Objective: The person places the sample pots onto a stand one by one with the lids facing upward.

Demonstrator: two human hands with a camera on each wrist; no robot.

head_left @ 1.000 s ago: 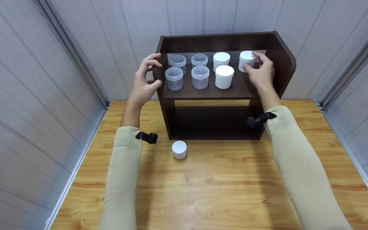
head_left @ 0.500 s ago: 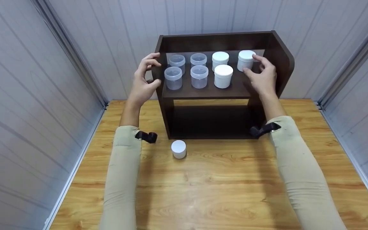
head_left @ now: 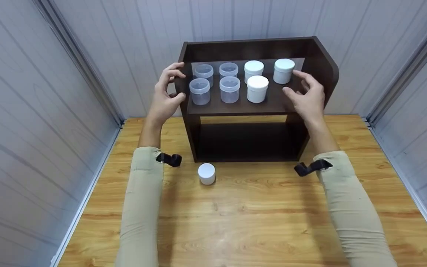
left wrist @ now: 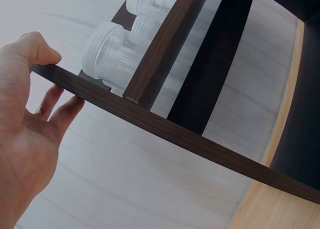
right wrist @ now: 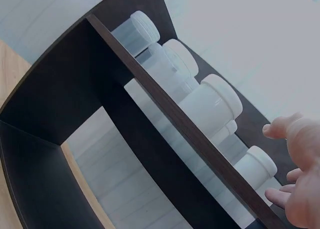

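Right hand [head_left: 308,97] hangs loose and empty just beside the white jar [head_left: 283,71] at the back right of the shelf [head_left: 243,106]; left hand [head_left: 167,94] grips the shelf's left side panel.

We judge the jar light, rigid plastic with a smooth, slightly slippery wall, best taken around the body under the lid. We count three white jars and four clear jars [head_left: 200,91] on the shelf, plus one white jar on the table [head_left: 207,173], so eight in all. The shelf stands on the wooden table [head_left: 258,215], against the wall.
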